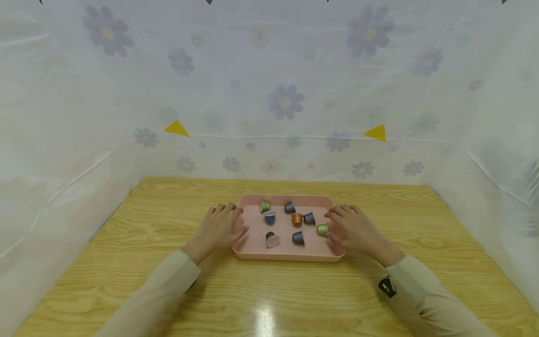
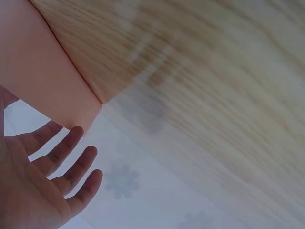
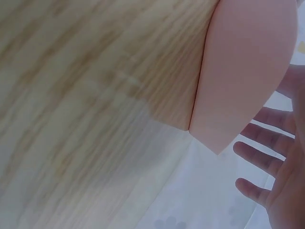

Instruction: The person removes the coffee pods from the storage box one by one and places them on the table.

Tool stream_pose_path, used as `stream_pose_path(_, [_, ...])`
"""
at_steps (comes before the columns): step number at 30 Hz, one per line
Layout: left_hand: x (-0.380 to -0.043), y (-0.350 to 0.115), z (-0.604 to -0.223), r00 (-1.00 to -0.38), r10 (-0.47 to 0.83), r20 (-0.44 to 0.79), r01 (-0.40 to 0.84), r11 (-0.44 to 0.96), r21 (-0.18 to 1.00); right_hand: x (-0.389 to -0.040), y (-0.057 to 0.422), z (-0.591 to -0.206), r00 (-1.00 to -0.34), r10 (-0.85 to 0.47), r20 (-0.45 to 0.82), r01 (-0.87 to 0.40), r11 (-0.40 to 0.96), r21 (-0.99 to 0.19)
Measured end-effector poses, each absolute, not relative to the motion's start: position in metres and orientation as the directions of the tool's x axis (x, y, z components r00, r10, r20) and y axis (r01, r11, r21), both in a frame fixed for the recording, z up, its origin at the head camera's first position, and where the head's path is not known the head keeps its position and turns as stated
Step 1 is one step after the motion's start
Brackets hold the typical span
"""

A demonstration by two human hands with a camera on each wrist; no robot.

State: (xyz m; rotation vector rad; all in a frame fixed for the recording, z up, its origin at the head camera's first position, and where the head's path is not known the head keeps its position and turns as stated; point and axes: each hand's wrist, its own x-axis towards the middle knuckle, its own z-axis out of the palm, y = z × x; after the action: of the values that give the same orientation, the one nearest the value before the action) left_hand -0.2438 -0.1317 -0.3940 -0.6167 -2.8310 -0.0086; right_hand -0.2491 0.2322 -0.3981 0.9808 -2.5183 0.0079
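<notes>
A shallow pink tray (image 1: 288, 257) lies on the wooden table with several small coffee capsules in it. An orange capsule (image 1: 297, 220) sits near the middle, among dark blue capsules (image 1: 298, 238). One green capsule (image 1: 265, 206) is at the far left, another green capsule (image 1: 322, 229) close to the right hand. Toward the front left, a dark capsule (image 1: 272, 240) turns its pale lid to me. My left hand (image 1: 220, 228) is at the tray's left rim, fingers spread and loosely bent. At the right rim, my right hand (image 1: 355, 230) has its fingers similarly spread, overlapping the tray's edge.
The wooden table (image 1: 269, 290) extends around the tray. A white flowered sheet (image 1: 286, 150) hangs behind it and at both sides, with two yellow triangles (image 1: 376, 133) on it. A black item (image 1: 387, 287) shows beside the right sleeve.
</notes>
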Motion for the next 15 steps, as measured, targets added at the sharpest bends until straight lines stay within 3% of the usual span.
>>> stream_pose_path(15, [-0.2496,-0.1295,-0.3959,-0.895,0.389,0.218,0.392,0.919,-0.031,-0.2532,0.2296,-0.4038,-0.661,-0.679,0.319,-0.663,0.728,0.176])
